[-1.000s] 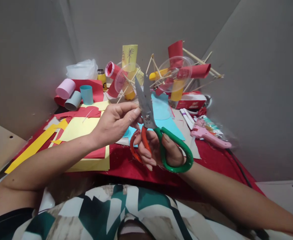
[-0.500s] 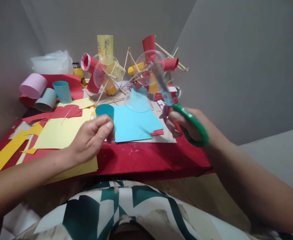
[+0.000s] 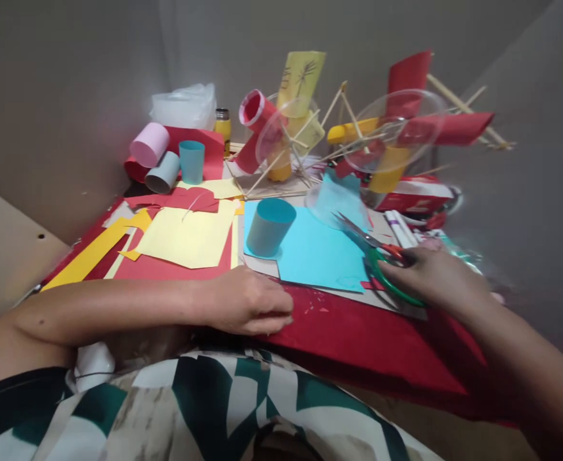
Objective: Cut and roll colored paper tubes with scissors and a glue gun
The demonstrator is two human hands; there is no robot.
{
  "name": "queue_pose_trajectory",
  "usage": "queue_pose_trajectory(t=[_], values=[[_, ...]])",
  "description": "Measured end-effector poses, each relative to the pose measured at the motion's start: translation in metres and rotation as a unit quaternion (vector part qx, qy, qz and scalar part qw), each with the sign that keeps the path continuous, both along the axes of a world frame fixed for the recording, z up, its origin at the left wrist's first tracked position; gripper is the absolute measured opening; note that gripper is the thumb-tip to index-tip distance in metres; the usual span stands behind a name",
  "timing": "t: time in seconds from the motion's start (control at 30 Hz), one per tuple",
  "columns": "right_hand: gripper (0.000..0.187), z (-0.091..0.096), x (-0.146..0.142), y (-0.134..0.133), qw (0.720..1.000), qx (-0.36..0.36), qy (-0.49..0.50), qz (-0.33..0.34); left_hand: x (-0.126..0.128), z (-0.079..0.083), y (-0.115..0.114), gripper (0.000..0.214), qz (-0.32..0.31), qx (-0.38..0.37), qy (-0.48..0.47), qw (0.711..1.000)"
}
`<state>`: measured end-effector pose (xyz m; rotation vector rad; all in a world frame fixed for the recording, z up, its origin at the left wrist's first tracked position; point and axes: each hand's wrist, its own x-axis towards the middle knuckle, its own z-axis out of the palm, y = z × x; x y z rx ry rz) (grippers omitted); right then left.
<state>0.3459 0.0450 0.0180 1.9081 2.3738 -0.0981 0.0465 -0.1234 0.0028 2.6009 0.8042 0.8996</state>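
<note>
My right hand (image 3: 435, 272) grips the scissors (image 3: 365, 237) by their green and red handles, low over the right part of a bright blue paper sheet (image 3: 320, 256). The blades point away to the left and look slightly parted. My left hand (image 3: 250, 301) rests curled near the front edge of the red-covered table (image 3: 358, 346); whatever its fingers may hold is hidden. Just beyond that hand stands a teal paper tube (image 3: 270, 227), on the left of the blue sheet. A small red paper strip (image 3: 372, 285) lies by the scissors' handles.
Two pinwheel-like models, one with a yellow paper tube (image 3: 303, 80) and one with a red tube (image 3: 409, 80), stand behind on thin sticks. Paper tubes (image 3: 150, 145), a yellow bottle (image 3: 222, 128) and cut paper (image 3: 185, 237) lie left. White markers (image 3: 400, 227) lie right.
My right hand has lowered the scissors from the air to the blue sheet. My left hand has dropped toward the table's front edge. The view has turned left.
</note>
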Motion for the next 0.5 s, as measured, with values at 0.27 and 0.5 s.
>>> queue_pose_trajectory(t=[0.27, 0.5], values=[[0.041, -0.012, 0.003, 0.007, 0.998, -0.028, -0.043, -0.029, -0.005, -0.001, 0.000, 0.038, -0.017, 0.034, 0.013, 0.999], [0.042, -0.011, 0.017, 0.003, 0.999, 0.016, -0.042, 0.023, -0.016, 0.009, -0.018, 0.023, 0.032, 0.041, 0.033, 0.998]])
